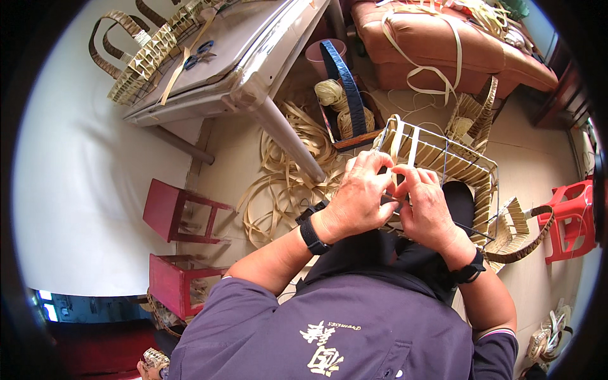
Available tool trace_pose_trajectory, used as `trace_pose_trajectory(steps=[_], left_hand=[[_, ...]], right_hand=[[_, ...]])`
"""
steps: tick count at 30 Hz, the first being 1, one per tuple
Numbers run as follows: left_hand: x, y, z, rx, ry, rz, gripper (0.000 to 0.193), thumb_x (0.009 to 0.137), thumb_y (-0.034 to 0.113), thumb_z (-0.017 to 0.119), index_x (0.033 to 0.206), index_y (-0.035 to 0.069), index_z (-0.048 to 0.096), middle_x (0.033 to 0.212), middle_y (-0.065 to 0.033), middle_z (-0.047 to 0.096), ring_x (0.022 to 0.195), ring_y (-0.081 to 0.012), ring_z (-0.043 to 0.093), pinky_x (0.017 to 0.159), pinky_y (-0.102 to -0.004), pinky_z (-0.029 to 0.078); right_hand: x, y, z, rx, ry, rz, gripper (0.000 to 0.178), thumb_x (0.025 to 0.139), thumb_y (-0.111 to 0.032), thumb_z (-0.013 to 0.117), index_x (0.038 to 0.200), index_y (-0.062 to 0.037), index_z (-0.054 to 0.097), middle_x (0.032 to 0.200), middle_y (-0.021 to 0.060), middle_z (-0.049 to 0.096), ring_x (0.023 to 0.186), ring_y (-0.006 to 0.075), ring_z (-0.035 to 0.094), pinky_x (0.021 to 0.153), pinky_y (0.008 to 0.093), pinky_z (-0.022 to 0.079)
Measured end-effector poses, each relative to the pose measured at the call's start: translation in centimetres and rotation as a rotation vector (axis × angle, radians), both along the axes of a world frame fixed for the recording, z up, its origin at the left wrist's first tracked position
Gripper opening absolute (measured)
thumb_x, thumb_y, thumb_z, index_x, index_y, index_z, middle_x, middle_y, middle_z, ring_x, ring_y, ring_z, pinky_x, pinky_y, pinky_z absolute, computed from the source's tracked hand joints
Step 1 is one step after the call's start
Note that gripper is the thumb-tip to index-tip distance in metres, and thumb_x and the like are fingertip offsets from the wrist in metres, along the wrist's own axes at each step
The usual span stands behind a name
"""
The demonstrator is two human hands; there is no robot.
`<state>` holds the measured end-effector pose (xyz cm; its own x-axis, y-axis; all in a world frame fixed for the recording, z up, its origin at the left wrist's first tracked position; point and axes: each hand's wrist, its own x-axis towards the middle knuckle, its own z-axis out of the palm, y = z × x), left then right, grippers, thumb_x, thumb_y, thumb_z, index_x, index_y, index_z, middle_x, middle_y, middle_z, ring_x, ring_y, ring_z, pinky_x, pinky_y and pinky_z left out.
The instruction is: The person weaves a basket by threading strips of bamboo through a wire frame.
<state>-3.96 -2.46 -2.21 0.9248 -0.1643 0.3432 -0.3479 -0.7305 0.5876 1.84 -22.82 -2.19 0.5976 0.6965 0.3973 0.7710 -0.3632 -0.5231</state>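
A half-woven basket (484,183) with a dark wire frame rests on my lap, its sides partly wrapped in tan strips. Two pale flat strips, among them a cream weaving strip (413,147), run down from its far rim toward my fingers. At the basket's near left edge, my left hand (358,196) is closed, thumb and fingers pinching a strip. Close beside it, my right hand (423,206) also pinches, its fingertips almost touching the left ones. The exact spot where the strip is gripped lies partly hidden behind the fingers.
Left of me stands a table (209,95) with scissors (199,56) and woven baskets (142,60). Loose strips (285,190) coil around its leg. A blue-handled basket (354,95) holds rolled material. Red stools (570,218) flank both sides; a sofa (437,50) stands behind.
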Motion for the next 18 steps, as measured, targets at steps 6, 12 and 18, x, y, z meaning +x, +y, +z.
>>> trace_pose_trajectory(steps=[6,12,18], left_hand=[[0.6,-1.4,-0.9,0.180,-0.205,0.055,0.016,0.081,0.015,0.087,0.089,0.004,0.079,0.144,-0.0227,0.063,0.149,-0.0438,0.052,0.127,-0.0591,0.037],[0.0,-2.0,-2.9,0.113,-0.319,0.142,0.026,0.081,0.017,0.089,0.103,0.010,0.077,0.128,-0.0149,0.065,0.137,-0.0382,0.060,0.125,-0.0631,0.038],[-0.7,-2.4,-3.2,0.177,-0.368,0.157,0.016,0.086,0.020,0.089,0.097,0.016,0.077,0.106,-0.0003,0.070,0.124,-0.0254,0.069,0.123,-0.0671,0.037]], right_hand=[[0.1,0.5,1.3,-0.040,0.149,-0.037,0.080,0.077,0.012,0.063,0.154,-0.0062,0.055,0.094,0.0080,0.074,0.102,0.0318,0.070,0.104,0.0447,0.046],[0.7,0.8,1.1,-0.038,0.213,-0.076,0.082,0.080,0.013,0.063,0.159,-0.0026,0.051,0.095,0.0101,0.077,0.101,0.0361,0.069,0.100,0.0472,0.051],[1.0,0.3,1.0,-0.041,0.284,-0.093,0.086,0.081,0.012,0.066,0.165,0.0005,0.046,0.096,0.0134,0.082,0.098,0.0399,0.072,0.095,0.0507,0.054]])
